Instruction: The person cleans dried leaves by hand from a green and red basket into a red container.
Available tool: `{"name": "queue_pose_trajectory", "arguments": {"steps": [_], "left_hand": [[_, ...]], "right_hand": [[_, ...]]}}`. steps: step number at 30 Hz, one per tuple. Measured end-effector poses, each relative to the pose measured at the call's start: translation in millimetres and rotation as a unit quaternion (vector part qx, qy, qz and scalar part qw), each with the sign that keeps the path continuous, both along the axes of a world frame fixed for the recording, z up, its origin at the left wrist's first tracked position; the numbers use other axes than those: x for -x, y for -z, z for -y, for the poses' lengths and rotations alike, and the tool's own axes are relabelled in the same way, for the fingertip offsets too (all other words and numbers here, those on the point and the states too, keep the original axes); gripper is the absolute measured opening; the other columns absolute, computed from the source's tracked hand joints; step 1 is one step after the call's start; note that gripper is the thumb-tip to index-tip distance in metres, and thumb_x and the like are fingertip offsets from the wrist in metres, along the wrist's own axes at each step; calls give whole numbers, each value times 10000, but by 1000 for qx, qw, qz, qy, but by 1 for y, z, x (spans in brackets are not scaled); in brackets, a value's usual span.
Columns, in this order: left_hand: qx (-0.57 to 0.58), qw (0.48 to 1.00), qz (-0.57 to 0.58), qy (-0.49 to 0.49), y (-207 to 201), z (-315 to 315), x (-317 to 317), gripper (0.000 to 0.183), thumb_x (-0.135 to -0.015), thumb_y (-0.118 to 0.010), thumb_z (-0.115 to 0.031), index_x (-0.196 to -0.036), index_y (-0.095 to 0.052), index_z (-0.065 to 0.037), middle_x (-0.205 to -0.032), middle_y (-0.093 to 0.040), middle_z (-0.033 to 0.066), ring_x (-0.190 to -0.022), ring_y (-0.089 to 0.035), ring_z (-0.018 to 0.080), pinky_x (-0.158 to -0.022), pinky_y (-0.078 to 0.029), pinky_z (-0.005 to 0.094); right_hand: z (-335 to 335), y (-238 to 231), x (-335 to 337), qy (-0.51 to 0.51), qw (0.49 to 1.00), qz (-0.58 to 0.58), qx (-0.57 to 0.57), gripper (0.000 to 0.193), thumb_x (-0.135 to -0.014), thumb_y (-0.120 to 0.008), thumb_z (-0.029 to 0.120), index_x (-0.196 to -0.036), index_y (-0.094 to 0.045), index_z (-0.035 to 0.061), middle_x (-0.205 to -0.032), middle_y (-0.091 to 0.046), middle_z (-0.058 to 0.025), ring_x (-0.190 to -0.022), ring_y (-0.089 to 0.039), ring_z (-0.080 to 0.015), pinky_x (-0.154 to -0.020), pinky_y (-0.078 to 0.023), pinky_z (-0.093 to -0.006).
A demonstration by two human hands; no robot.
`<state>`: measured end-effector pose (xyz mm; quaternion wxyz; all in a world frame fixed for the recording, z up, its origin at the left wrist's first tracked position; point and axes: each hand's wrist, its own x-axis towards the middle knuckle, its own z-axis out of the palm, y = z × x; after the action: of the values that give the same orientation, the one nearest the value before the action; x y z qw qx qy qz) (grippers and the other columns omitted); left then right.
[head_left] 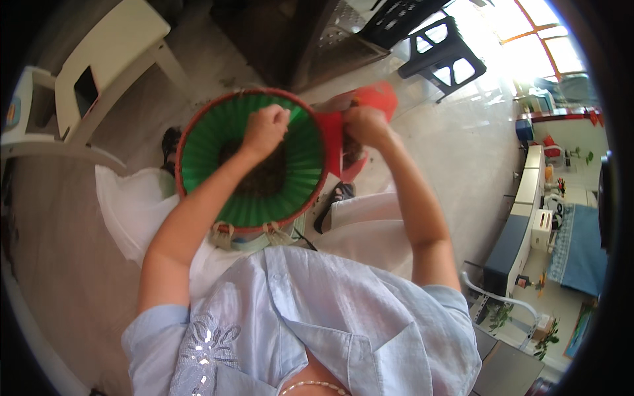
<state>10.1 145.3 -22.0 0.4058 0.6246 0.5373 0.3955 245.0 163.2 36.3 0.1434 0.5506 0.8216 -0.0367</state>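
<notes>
A round basket with a green pleated inside and a reddish-brown rim stands between my legs. Dark loose material lies at its bottom. Over the basket's opening my left hand is closed, and whatever its fingers hold is too small to make out. Against the basket's right side rests a red bag, with brownish stuff showing in its mouth. My right hand reaches down into this bag, its fingertips hidden there.
A black plastic stool stands beyond the bag, near dark furniture. At the left is a cream chair. My sandalled foot is right of the basket. Crumbs lie on the tiled floor. Far right, a long cabinet runs along.
</notes>
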Motion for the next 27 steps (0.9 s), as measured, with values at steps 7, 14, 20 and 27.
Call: {"name": "queue_pose_trajectory", "arguments": {"steps": [7,14,20,27], "left_hand": [[117,967,-221,47,110,-22,100,185,-759,-540,-152,-763,-626,12,-659,-626,139,-521,-594,202,-545,-491,347],[255,894,-335,153,228,-18,104,259,-707,-561,-86,-920,-629,46,-974,-599,264,-949,-584,374,-817,-462,427],[181,935,-285,111,295,-2,115,298,-683,-535,-25,-963,-622,24,-1037,-574,267,-997,-552,380,-873,-440,423],[145,953,-253,83,282,-3,94,525,-686,-584,-87,-1198,-471,-65,-1226,-465,195,-1150,-428,348,-975,-345,433]], "right_hand": [[48,-46,86,-116,970,-206,-61,121,-655,-564,32,-776,-559,31,-768,-603,-145,-771,-605,-313,-654,-484,-401],[17,145,165,-85,966,-142,198,176,-741,-539,117,-885,-618,55,-898,-635,-181,-858,-622,-334,-716,-506,-421],[0,241,191,-92,962,-46,253,409,-818,-479,167,-1221,-505,110,-1342,-387,-153,-1205,-386,-382,-925,-374,-510],[-2,304,190,-211,971,-43,104,377,-781,-497,220,-1142,-570,141,-1281,-437,-97,-1110,-435,-376,-901,-374,-517]]}}
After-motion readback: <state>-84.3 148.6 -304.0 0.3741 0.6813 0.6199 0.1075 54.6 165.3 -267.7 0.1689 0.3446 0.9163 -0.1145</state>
